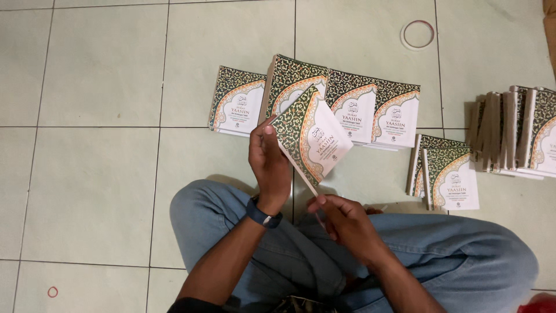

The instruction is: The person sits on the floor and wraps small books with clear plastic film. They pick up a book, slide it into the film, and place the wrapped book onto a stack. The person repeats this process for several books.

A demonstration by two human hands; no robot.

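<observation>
We see the left hand (269, 165) raised above the lap, its grip pinching the near-left edge of a small booklet (313, 136) with a green ornamental border and a white arched panel, thumb pressed on the cover and fingers behind it, so the booklet stands tilted in the air over the floor. The right hand (347, 223) sits lower and nearer, its fingertips closed on the booklet's bottom corner, just above the right knee. A dark watch (263, 214) circles the left wrist. Both forearms come up over crossed legs in blue jeans (463, 255). Just beyond the held booklet, on the pale green tiled floor (98, 168), a row of matching booklets (353, 110) lies face up and overlapping, running left to right, with the leftmost one (237, 101) lying flat a little apart from a thicker stack beside it. To the right of the hands, two more of the same booklets (446, 174) lie overlapped on the tiles, and farther right a batch of them (515, 130) stands on edge with spines showing. Far off at the top right lies a roll of tape (417, 34), and at the near left a small red rubber band (52, 291) rests on the tiles.
</observation>
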